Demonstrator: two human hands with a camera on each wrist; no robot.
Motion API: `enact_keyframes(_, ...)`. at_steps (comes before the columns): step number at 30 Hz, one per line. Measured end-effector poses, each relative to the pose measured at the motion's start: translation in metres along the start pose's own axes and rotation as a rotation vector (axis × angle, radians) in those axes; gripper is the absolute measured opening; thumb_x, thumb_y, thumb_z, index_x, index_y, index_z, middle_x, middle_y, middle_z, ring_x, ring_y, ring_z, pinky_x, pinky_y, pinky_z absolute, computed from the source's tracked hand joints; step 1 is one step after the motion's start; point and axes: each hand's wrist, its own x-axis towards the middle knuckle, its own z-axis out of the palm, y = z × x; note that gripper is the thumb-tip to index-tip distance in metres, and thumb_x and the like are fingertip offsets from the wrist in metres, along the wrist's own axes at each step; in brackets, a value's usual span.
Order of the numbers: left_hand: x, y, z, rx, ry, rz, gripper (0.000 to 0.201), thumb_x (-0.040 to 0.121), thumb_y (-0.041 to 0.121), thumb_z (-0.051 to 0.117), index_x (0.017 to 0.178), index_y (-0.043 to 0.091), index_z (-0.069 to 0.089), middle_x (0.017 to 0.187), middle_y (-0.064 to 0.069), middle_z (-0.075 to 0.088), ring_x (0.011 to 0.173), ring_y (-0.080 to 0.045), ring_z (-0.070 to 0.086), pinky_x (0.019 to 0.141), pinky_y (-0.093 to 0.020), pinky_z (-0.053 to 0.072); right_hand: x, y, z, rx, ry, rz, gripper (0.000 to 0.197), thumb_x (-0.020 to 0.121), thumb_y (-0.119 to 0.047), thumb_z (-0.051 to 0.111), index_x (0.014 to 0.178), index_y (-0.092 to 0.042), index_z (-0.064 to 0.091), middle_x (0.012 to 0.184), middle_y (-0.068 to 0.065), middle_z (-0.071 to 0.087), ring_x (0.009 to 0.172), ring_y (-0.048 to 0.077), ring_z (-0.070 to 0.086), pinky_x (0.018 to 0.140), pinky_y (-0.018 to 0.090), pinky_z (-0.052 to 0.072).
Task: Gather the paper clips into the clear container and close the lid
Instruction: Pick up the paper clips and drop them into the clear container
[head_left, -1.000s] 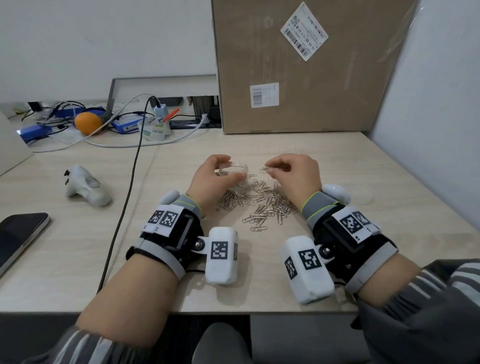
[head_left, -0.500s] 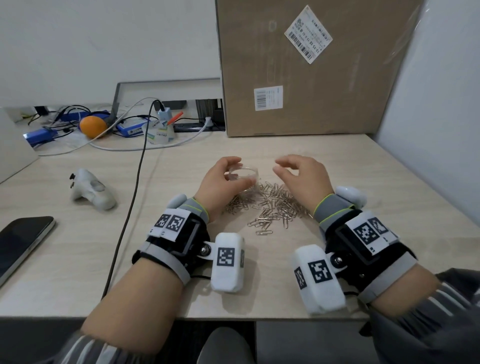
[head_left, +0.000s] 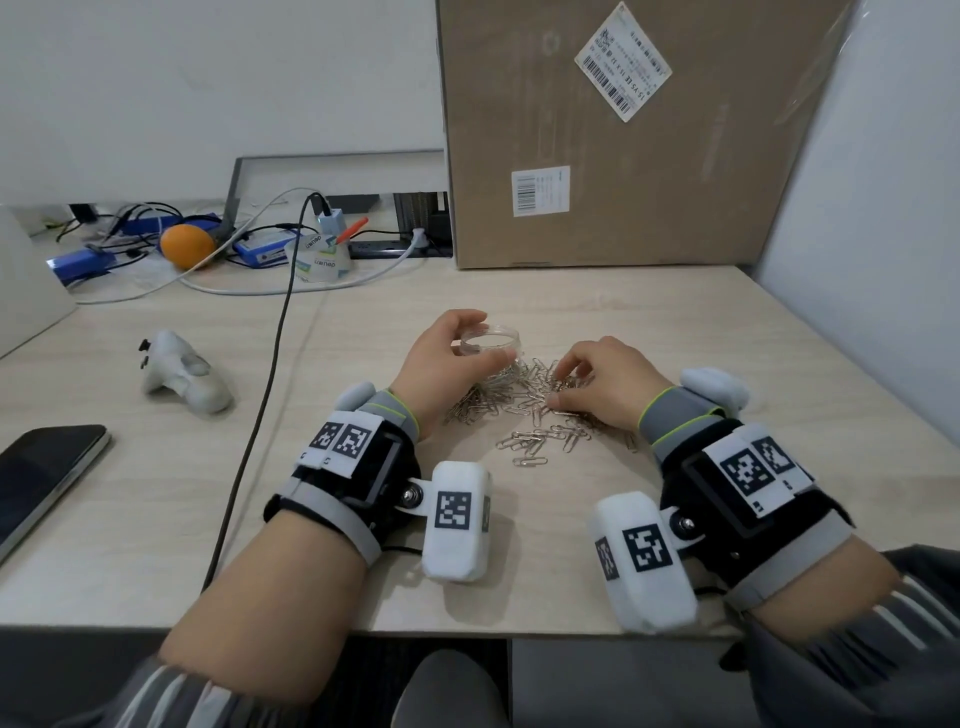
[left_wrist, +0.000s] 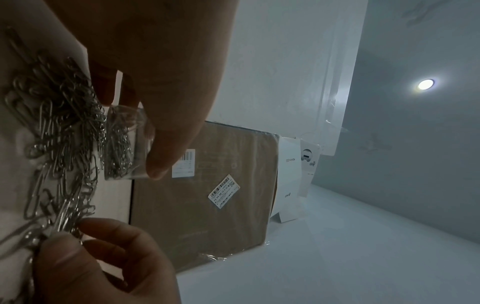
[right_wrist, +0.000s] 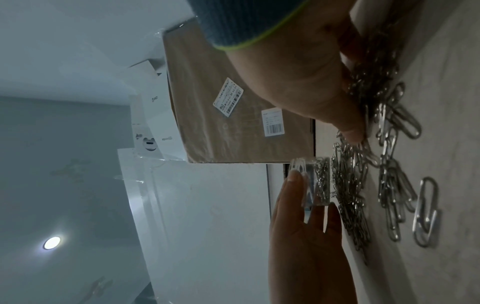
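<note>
A small clear round container (head_left: 496, 336) stands at the far edge of the paper clip pile (head_left: 524, 410), with some clips inside it (left_wrist: 118, 148). My left hand (head_left: 475, 343) grips it, thumb on the near wall and fingers round the far side. My right hand (head_left: 561, 387) is down on the right part of the pile, thumb and curled fingers pinching a bunch of clips (left_wrist: 59, 224). In the right wrist view the thumb (right_wrist: 351, 129) presses among the clips (right_wrist: 389, 168), and the container (right_wrist: 315, 181) sits just beyond, in my left hand's fingers (right_wrist: 293, 185).
A large cardboard box (head_left: 623, 156) stands against the wall behind the pile. A black cable (head_left: 260, 410) runs down the table left of my left arm. Further left lie a white controller (head_left: 182, 379) and a phone (head_left: 41, 478). An orange (head_left: 187, 245) and wires clutter the back left.
My right hand left the container's mouth, moved right and came down onto the pile, where it now pinches clips. My left hand kept hold of the container.
</note>
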Motion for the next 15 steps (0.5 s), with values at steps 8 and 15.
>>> enact_keyframes(8, 0.0003, -0.0009, 0.0, 0.012, -0.008, 0.01, 0.048, 0.081, 0.019, 0.074, 0.125, 0.017, 0.054, 0.121, 0.001, 0.059, 0.089, -0.005, 0.06, 0.069, -0.007, 0.049, 0.0002, -0.0009, 0.0007, 0.079, 0.131, 0.003, 0.009, 0.078, -0.011, 0.067, 0.085, -0.014, 0.071, 0.088, 0.003, 0.067, 0.081, 0.015, 0.056, 0.073, 0.024, 0.044)
enact_keyframes(15, -0.0006, 0.0007, -0.0008, 0.014, -0.019, 0.011, 0.046, 0.081, 0.018, 0.074, 0.123, 0.017, 0.054, 0.122, 0.002, 0.059, 0.088, -0.004, 0.06, 0.068, -0.004, 0.048, 0.0062, 0.0035, 0.0012, 0.112, 0.247, 0.024, 0.016, 0.08, -0.004, 0.063, 0.087, -0.01, 0.075, 0.093, 0.007, 0.073, 0.092, 0.018, 0.064, 0.074, 0.018, 0.041)
